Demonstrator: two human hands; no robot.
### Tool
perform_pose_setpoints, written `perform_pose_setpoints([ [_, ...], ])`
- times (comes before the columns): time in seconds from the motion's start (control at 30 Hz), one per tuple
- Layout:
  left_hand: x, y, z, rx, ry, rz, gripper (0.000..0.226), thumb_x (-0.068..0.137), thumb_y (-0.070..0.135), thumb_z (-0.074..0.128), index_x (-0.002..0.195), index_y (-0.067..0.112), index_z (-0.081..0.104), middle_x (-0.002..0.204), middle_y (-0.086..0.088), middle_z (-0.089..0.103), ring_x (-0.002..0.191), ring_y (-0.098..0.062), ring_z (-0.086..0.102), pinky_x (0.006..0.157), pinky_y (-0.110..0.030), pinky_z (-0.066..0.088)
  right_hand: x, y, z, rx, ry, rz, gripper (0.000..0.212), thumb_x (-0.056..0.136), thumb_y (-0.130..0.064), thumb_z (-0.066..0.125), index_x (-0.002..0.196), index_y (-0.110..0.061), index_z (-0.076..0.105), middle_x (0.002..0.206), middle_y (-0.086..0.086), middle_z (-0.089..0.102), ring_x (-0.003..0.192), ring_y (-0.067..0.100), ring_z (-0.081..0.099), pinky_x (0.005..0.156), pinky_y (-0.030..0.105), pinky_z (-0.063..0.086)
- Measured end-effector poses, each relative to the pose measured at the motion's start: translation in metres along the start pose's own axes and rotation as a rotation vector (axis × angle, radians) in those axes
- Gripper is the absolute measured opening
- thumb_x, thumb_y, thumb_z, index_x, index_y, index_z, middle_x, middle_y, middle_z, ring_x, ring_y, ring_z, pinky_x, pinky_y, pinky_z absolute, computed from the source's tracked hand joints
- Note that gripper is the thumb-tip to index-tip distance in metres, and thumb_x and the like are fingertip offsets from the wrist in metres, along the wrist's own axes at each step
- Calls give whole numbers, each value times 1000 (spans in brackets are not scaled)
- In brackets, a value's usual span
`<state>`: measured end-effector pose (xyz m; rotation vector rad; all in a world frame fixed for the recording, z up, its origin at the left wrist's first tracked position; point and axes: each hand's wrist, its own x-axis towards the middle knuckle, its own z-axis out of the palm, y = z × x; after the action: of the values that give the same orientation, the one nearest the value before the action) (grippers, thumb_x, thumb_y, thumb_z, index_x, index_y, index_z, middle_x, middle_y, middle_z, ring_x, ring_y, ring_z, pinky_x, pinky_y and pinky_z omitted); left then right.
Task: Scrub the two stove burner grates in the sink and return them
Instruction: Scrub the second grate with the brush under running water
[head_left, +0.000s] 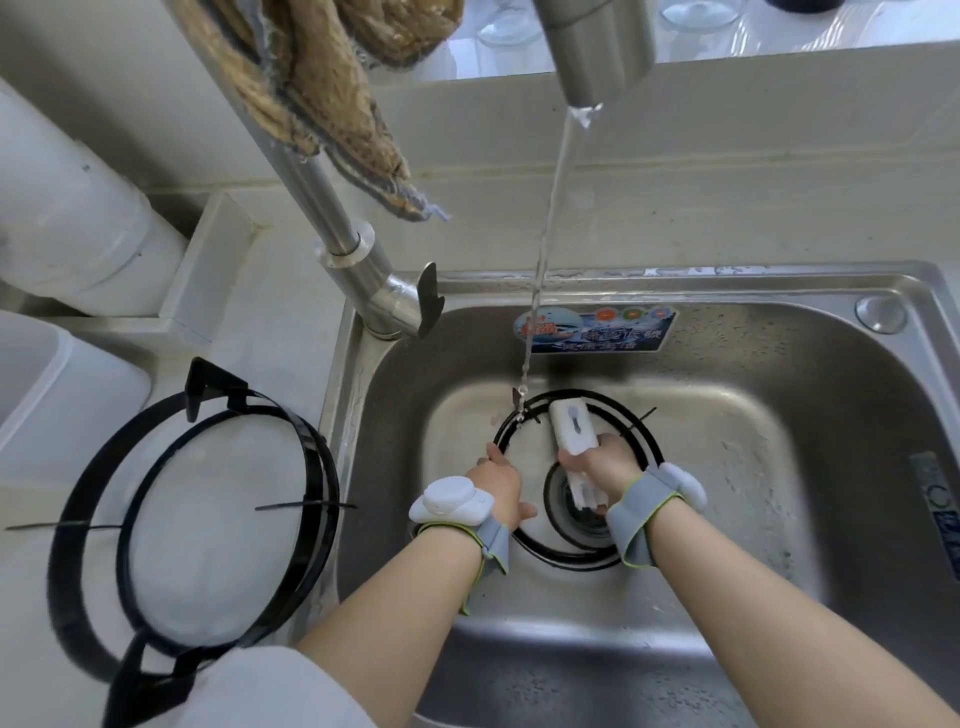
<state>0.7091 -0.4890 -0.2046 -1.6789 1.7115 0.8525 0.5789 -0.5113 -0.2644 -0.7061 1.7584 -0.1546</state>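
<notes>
A black ring-shaped burner grate lies flat in the steel sink, around the drain. My left hand grips its left rim. My right hand holds a white scrub brush by its handle, the brush head lying over the grate's far side. A thin stream of water falls from the tap onto the grate's far-left rim. A second black grate rests on the white counter to the left of the sink.
The steel faucet arm crosses overhead from upper left, with a brown cloth draped over it. The spout hangs above the basin. A white pipe stands at the far left. A sticker marks the sink's back wall.
</notes>
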Motion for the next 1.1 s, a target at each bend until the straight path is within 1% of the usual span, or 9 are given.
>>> perform_pose_setpoints([
  [0.07, -1, -1, -2, 87, -39, 54, 76, 91, 43, 53, 140, -8, 25, 133, -21, 47, 109, -31, 56, 82, -34, 44, -5, 1, 3, -184, -36, -87, 57, 88, -23, 60, 134, -3, 33, 126, 18, 50, 105, 31, 53, 72, 29, 37],
  [0.13, -1, -2, -10, 167, -14, 107, 49, 90, 48, 52, 110, 3, 55, 110, -13, 60, 88, -28, 58, 65, -29, 41, -6, 5, 1, -282, -88, -155, 56, 86, -23, 62, 132, -5, 35, 125, 16, 52, 96, 28, 53, 70, 27, 37],
  [0.2, 0, 2, -19, 155, 105, 67, 39, 91, 47, 52, 101, 9, 57, 102, -7, 62, 93, -27, 59, 66, -27, 40, -9, 10, -3, -346, -91, -190, 55, 85, -20, 64, 130, -7, 36, 122, 16, 53, 94, 28, 53, 69, 27, 37],
  [0.3, 9, 5, -24, 143, 318, 52, 61, 90, 43, 54, 137, 9, 35, 137, -12, 42, 125, -29, 42, 91, -36, 40, -12, 16, -5, -360, -74, -239, 52, 83, -17, 64, 128, -8, 39, 106, 9, 53, 85, 23, 49, 62, 26, 37],
  [0.4, 17, 5, -18, 254, 280, 138, 80, 91, 45, 50, 148, 4, 10, 155, -10, 13, 144, -25, 9, 111, -41, 22, -10, 19, -4, -238, 0, -245, 52, 82, -18, 65, 126, -7, 41, 103, 9, 54, 88, 27, 54, 68, 28, 39],
  [0.6, 20, -5, -13, 260, 277, 69, 75, 92, 42, 51, 147, 5, 17, 153, -15, 19, 143, -30, 11, 113, -39, 19, -11, 11, 5, -50, 96, -207, 53, 86, -16, 62, 130, -4, 37, 124, 18, 54, 108, 34, 54, 75, 31, 41],
  [0.77, 16, -16, -3, 263, 240, 97, 82, 90, 43, 51, 148, 6, 7, 153, -16, 14, 143, -36, 5, 114, -38, 16, -20, -2, 17, -425, -35, -299, 53, 85, -21, 62, 131, -8, 38, 123, 16, 56, 110, 32, 55, 79, 32, 42],
  [0.93, 9, -21, -4, 222, 198, 127, 91, 90, 43, 51, 148, 2, -5, 157, -12, -2, 144, -34, -6, 118, -36, 10, -13, -8, 14, -81, 49, -108, 52, 88, -19, 59, 130, 0, 35, 125, 20, 51, 111, 35, 52, 81, 35, 42],
  [1.1, 7, -22, -4, 246, 182, 148, 88, 91, 42, 46, 148, 0, -6, 157, -14, -4, 144, -35, -6, 118, -36, 11, -19, 6, 43, -144, -52, -193, 48, 84, -16, 62, 123, -2, 38, 120, 18, 54, 106, 34, 55, 74, 31, 39],
])
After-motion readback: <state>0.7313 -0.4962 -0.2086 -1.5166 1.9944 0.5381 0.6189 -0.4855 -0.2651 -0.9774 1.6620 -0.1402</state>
